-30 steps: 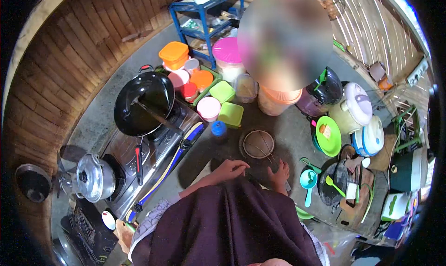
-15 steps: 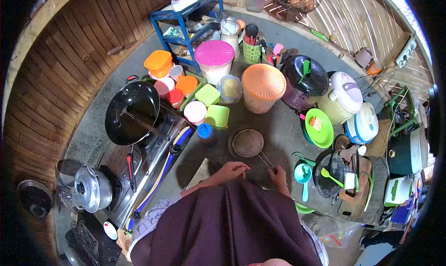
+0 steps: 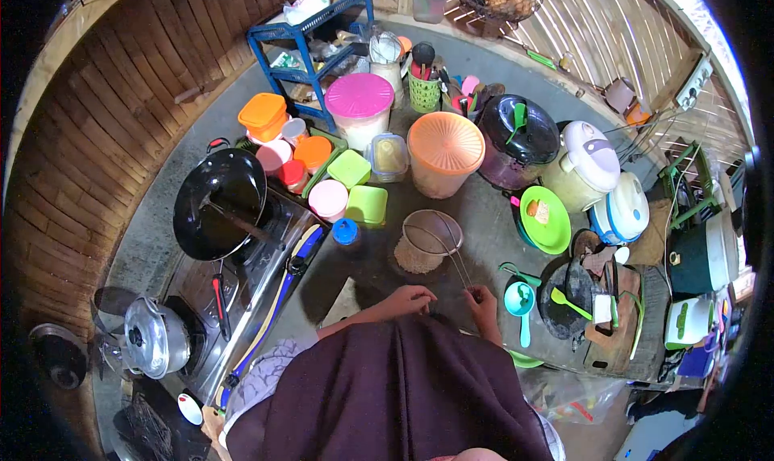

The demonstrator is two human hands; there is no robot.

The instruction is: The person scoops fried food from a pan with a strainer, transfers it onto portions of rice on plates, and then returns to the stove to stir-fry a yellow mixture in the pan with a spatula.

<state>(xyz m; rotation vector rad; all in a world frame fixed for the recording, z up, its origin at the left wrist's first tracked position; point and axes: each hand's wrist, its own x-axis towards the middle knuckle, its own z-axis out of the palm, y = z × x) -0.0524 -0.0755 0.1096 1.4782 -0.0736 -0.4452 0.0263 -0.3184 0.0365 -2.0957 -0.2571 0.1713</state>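
Note:
My right hand (image 3: pixel 482 303) is closed around the long wire handle of a round strainer (image 3: pixel 433 232). The strainer's rim is raised over a pale brown, grainy-looking round patch (image 3: pixel 416 258), which shows partly below it; what that patch is, I cannot make out. Close in front of my body, my left hand (image 3: pixel 409 299) has its fingers curled together, and anything inside them is hidden. A small blue-capped container (image 3: pixel 346 232) stands left of the strainer. Beyond the strainer is a peach ribbed-lid tub (image 3: pixel 446 151).
At left, a black wok (image 3: pixel 219 211) and a lidded metal pot (image 3: pixel 156 338) sit on the stove (image 3: pixel 201 300). To the right are a green plate (image 3: pixel 546 227) with food, a turquoise ladle-like cup (image 3: pixel 520 298) and a stone mortar (image 3: pixel 562 308). Lidded containers crowd the back.
The strainer has risen and shifted slightly right, showing more of the brown patch beneath it. My left hand stays much the same. The whole view has shifted slightly.

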